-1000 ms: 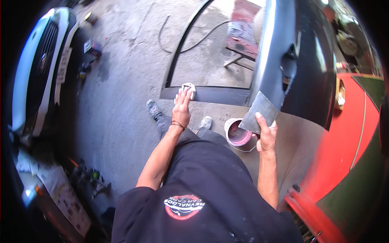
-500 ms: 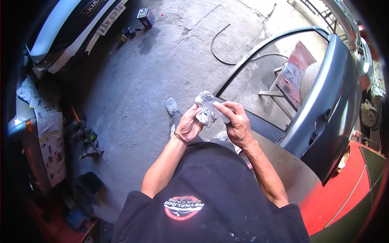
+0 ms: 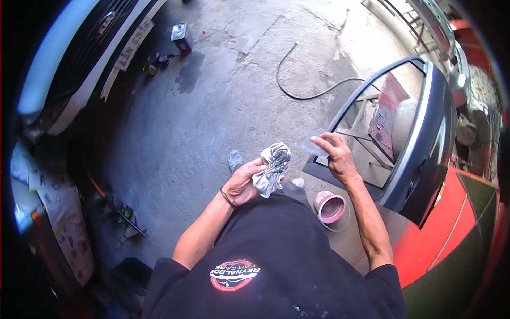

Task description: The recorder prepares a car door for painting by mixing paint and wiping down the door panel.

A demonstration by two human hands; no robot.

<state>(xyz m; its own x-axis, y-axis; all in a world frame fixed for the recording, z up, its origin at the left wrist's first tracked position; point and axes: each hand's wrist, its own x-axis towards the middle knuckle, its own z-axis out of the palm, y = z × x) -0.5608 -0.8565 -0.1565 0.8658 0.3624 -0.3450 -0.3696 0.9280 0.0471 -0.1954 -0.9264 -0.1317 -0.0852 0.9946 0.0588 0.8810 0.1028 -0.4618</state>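
A crumpled grey-and-white rag is bunched in my left hand, with my fingers wrapped round it. To its right, my right hand pinches a thin, translucent whitish flat piece between thumb and fingers; its exact kind cannot be made out. The two hands are apart. Beyond my right hand stands a dark car door with an open window frame. A small bucket, pinkish inside and with a wire handle, sits on the floor below my right forearm.
A black hose curves over the concrete floor. At the far left, a square metal can stands near a white vehicle's front. A stained board shows through the door's window. On the right lies a red panel.
My right hand has drawn away to the right from the rag, taking the flat piece with it. The rag stays in my left hand. The view has shifted, and the bucket now shows.
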